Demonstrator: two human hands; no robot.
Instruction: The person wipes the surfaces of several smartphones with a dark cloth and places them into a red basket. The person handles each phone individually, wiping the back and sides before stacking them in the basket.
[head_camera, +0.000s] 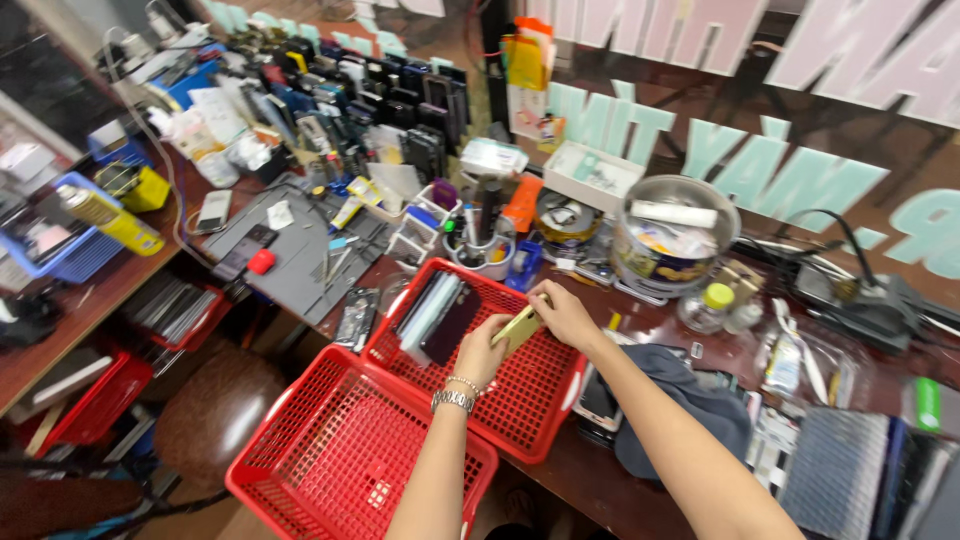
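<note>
Our left hand (482, 350) and right hand (562, 312) both grip a yellow phone (518, 326), holding it tilted over the upper red basket (530, 400), just right of the stacked phones (436, 316) inside. We judge we're sorting it; next needs a flat, gentle set-down. A second basket (340, 450) sits nearer, empty.

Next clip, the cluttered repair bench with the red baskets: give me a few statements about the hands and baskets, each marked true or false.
1. Both hands, left hand and right hand, hold a yellow-green phone. True.
2. The phone is held over the grey mat. False: it is over the upper red basket.
3. The lower red basket holds phones. False: it looks empty.
4. The left wrist wears a bracelet. True.
5. Several phones lie stacked in the upper basket. True.
</note>
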